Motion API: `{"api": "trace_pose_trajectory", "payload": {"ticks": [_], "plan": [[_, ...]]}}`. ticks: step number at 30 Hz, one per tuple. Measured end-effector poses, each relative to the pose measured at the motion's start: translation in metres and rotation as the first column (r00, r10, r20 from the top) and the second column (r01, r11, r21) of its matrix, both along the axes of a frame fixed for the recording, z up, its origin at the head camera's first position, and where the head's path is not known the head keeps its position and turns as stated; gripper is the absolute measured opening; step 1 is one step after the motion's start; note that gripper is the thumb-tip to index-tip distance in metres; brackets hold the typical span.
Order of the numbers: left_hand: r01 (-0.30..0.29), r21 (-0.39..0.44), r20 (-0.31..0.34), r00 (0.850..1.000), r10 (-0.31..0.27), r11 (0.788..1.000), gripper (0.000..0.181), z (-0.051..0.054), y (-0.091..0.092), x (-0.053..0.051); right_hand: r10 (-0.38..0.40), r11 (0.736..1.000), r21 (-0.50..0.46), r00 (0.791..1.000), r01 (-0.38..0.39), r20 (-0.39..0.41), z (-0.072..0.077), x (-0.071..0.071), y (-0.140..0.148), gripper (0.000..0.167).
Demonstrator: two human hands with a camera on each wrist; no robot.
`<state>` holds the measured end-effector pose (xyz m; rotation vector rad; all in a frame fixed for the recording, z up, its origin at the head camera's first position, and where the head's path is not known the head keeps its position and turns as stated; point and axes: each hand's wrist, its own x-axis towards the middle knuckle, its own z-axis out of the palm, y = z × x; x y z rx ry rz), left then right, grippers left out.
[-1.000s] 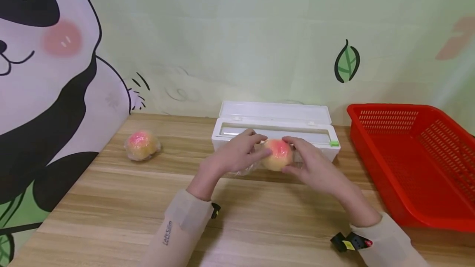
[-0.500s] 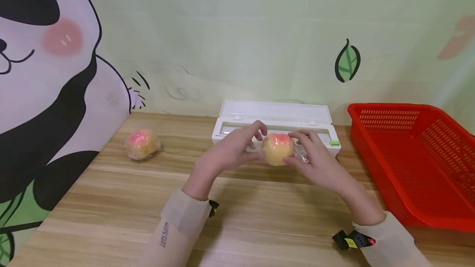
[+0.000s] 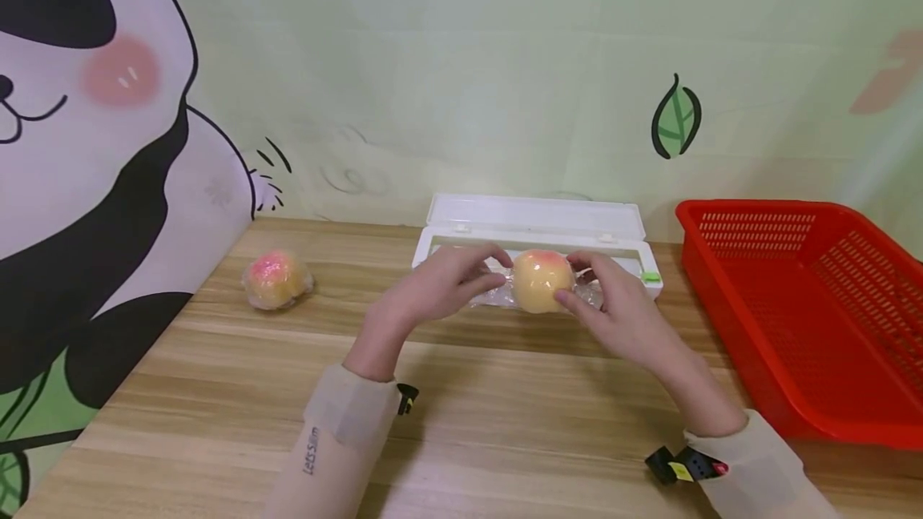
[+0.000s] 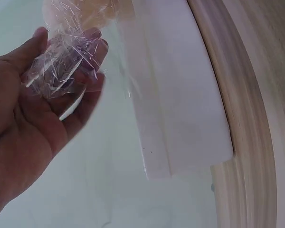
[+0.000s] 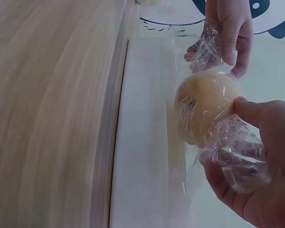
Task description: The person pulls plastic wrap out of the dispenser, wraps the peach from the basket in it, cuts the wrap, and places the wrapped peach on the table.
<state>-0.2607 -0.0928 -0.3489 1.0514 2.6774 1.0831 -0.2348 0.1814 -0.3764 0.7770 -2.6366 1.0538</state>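
A yellow peach with a pink top [image 3: 542, 282], wrapped in clear cling film, is held up in front of the white cling film dispenser [image 3: 642, 245]. My right hand [image 3: 634, 319] grips the peach from the right, its thumb pressed on the fruit and the loose film at that side lying among its fingers. On the other side, my left hand [image 3: 440, 283] holds the crumpled film end [image 4: 61, 61] between thumb and fingers, a little apart from the fruit. The left wrist view shows only part of the peach.
A second wrapped peach [image 3: 276, 280] lies at the left on the wooden table [image 3: 505, 423]. The dispenser's lid [image 3: 534, 216] stands raised near the wall. At the right is a red plastic basket [image 3: 764, 351].
The peach has risen slightly and tilted, so more of its yellow side shows. My left hand has moved off the fruit to the left, onto the film end; my right hand keeps its grip.
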Motion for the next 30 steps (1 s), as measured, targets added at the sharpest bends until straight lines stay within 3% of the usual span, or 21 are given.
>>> {"api": "trace_pose_trajectory", "payload": {"ticks": [6, 10, 13, 20, 26, 30], "plan": [[-0.052, -0.029, 0.058, 0.997, 0.054, 0.998, 0.020, -0.001, -0.002, -0.001, -0.021, 1.000, 0.011, 1.000, 0.021, -0.004, 0.001, 0.002, -0.001, 0.050], [-0.060, 0.000, 0.115, 0.992, 0.060, 0.998, 0.019, -0.002, -0.003, -0.002, -0.052, 0.998, 0.030, 0.998, 0.052, -0.024, 0.003, 0.005, -0.003, 0.052], [-0.056, 0.027, 0.123, 0.991, 0.052, 0.998, 0.020, -0.003, -0.004, -0.003, -0.086, 0.995, 0.054, 0.995, 0.089, -0.055, 0.003, 0.006, -0.005, 0.053], [-0.066, 0.023, 0.039, 0.997, 0.065, 0.998, 0.021, -0.002, -0.005, -0.002, -0.145, 0.984, 0.096, 0.986, 0.153, -0.078, 0.003, 0.009, -0.008, 0.055], [-0.118, -0.023, 0.035, 0.992, 0.119, 0.993, 0.023, 0.000, -0.002, 0.000, -0.130, 0.987, 0.090, 0.991, 0.132, -0.034, 0.005, 0.009, -0.010, 0.056], [-0.172, -0.045, -0.048, 0.984, 0.170, 0.984, 0.030, 0.002, 0.003, 0.003, -0.127, 0.989, 0.074, 0.991, 0.129, -0.036, 0.006, 0.008, -0.011, 0.058]]}}
